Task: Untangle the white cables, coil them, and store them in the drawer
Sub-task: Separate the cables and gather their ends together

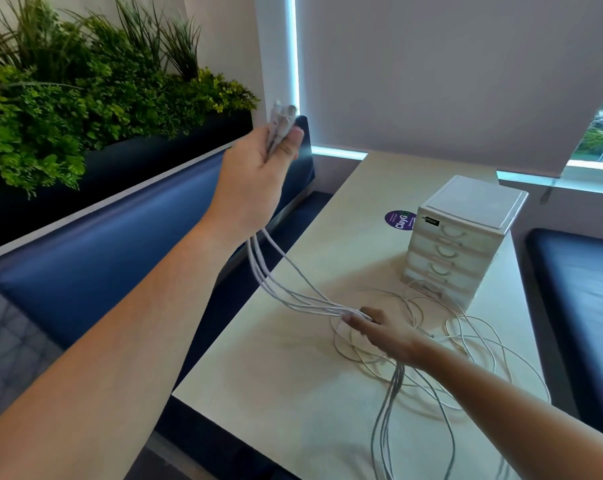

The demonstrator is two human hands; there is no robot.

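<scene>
Left grip [255, 168] high, right grip [383, 330] low (each tight round white cables [286, 282] aslant between them).

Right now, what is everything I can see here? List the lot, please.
white cables: several, white, strung between both hands, loose loops on the table
drawer unit: one, white, four drawers, far side of the table
sticker: one, purple, on the table left of the drawer unit
table: one, pale wood, centre
benches: two, dark blue, either side of the table
plants: many, green, behind the left-side bench
blind: one, pale, over the window
left hand: one, raised, grips the cable ends
right hand: one, low over the table, pinches the bundle
</scene>
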